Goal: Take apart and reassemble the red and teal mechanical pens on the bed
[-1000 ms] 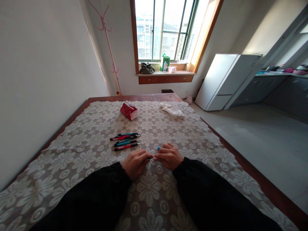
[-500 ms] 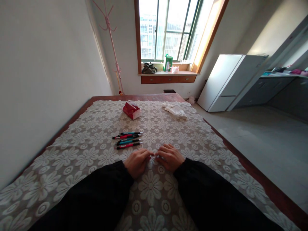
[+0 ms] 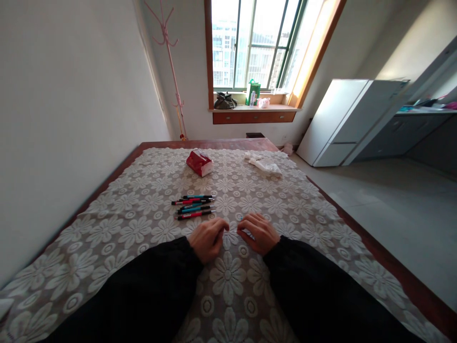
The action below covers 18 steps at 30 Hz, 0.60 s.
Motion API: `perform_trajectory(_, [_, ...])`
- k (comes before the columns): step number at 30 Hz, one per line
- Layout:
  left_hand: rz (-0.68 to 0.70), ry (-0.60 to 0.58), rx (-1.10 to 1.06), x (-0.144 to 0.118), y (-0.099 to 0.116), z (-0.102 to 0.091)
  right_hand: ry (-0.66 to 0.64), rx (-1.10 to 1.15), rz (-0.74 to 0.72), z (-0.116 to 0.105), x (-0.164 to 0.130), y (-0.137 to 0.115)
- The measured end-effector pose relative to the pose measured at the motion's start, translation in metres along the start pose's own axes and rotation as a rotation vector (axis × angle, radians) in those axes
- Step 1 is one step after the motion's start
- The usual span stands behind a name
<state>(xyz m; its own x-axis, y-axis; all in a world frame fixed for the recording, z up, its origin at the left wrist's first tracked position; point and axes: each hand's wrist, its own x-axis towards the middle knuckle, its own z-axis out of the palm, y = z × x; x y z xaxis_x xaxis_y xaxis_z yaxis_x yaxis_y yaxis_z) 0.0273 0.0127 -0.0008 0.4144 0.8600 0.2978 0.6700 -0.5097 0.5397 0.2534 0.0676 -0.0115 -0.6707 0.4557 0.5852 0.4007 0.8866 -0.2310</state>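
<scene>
Currently I read both hands low on the desk, which carries a white floral lace cloth (image 3: 143, 224). The left hand (image 3: 209, 237) and right hand (image 3: 259, 232) meet fingertip to fingertip on a thin, pale, rod-like part (image 3: 233, 231), with a trace of blue at the right fingers; both sets of fingers are pinched on it, though I cannot identify it.

Five red-and-blue mechanical pencils with black grips (image 3: 194, 206) lie side by side at 11 o'clock from the hands, near but apart. My judgement: those five are finished and one unit is in hand.

Further off, a red tissue pack (image 3: 200, 163) at 12 o'clock and a crumpled clear plastic bag (image 3: 264, 164) at 1 o'clock.
</scene>
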Motion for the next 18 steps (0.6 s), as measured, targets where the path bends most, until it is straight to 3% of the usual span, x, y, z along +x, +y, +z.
perform_trajectory(18, [0.085, -0.087, 0.026, -0.001, -0.002, 0.001, 0.0, -0.022, 0.0, 0.006, 0.001, -0.02])
